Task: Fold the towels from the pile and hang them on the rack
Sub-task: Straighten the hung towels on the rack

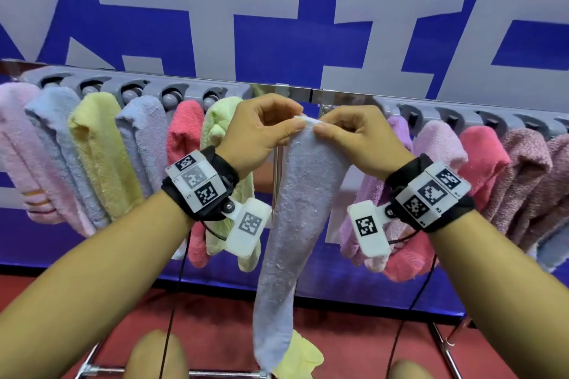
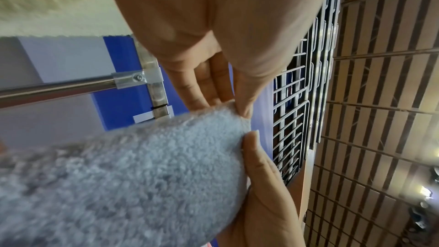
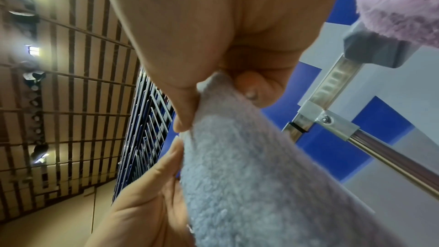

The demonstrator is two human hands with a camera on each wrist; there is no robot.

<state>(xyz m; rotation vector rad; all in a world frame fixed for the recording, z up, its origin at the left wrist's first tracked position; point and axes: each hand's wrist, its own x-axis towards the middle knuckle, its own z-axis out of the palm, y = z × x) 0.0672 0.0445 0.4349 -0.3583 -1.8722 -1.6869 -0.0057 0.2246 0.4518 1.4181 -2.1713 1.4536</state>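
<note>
A pale blue-grey towel [image 1: 295, 215] hangs long and narrow from both my hands, in front of the middle of the rack [image 1: 295, 92]. My left hand [image 1: 289, 126] pinches its top edge from the left. My right hand [image 1: 323, 128] pinches the same edge from the right, thumbs almost meeting. In the left wrist view the towel [image 2: 133, 172] fills the lower left, with my left hand [image 2: 228, 104] on its upper corner. The right wrist view shows the towel [image 3: 249, 176] gripped by my right hand [image 3: 213, 89]. A crumpled yellow towel [image 1: 303, 357] lies on the floor below.
Several folded towels hang along the rack: pink, blue, yellow [image 1: 98, 157] and green on the left, purple, pink [image 1: 480, 160] and mauve on the right. Grey clip holders [image 1: 132, 91] line the rail. A blue and white banner [image 1: 277, 24] stands behind. Metal rack legs [image 1: 443, 344] stand on red floor.
</note>
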